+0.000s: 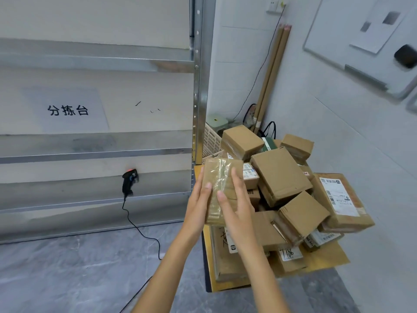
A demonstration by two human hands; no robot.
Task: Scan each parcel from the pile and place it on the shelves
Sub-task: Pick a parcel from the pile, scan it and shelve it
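Both my hands hold a flat brown cardboard parcel (222, 177) with clear tape across its face, lifted above the left edge of the pile (282, 188). My left hand (199, 199) grips its left side, thumb on the face. My right hand (235, 204) grips the right side, thumb on the tape. The pile is several brown boxes, some with white labels, heaped on flattened cardboard on the floor. A black handheld scanner (129, 181) with a red light lies on a low shelf (90, 195) of the metal rack to the left, its cable trailing to the floor.
The metal rack (198, 86) has a sign with black characters (67, 110) on a middle shelf. A white plastic basket (212, 141) and cardboard tubes (270, 77) stand in the corner behind the pile. A whiteboard (361, 41) hangs on the right wall. Grey tiled floor lies in front.
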